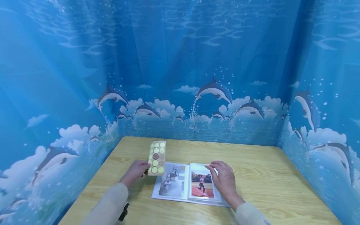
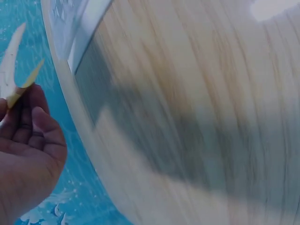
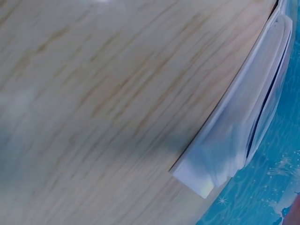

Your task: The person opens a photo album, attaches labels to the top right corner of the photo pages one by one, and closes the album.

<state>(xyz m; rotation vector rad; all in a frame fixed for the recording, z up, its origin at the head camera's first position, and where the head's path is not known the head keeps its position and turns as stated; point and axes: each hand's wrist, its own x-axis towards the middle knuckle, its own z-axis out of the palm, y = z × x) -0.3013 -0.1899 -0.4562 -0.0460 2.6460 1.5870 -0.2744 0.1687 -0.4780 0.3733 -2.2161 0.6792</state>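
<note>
My left hand (image 1: pixel 139 168) pinches a sheet of round stickers (image 1: pixel 156 157) by its lower left edge, raised at the left of an open photo album (image 1: pixel 188 200). Most stickers are pale yellow and a few are brown. In the left wrist view the curled fingers grip the sheet (image 2: pixel 29 80), which looks bent and edge-on. Above the album's right page, my right hand (image 1: pixel 225 178) pinches a small yellowish-brown sticker (image 1: pixel 207 167) between thumb and fingers. That page holds a photo of a runner (image 1: pixel 202 184). A greyish photo (image 1: pixel 172 181) with a round tan sticker (image 1: pixel 182 167) fills the left page.
The album lies on a wood-grain table (image 1: pixel 258 175). A blue curtain (image 1: pixel 168 62) printed with dolphins surrounds the table's back and sides. Near the left sleeve is a black strap-like piece (image 1: pixel 123 212). In the right wrist view the album's edge (image 3: pixel 225 126) shows with loose page layers.
</note>
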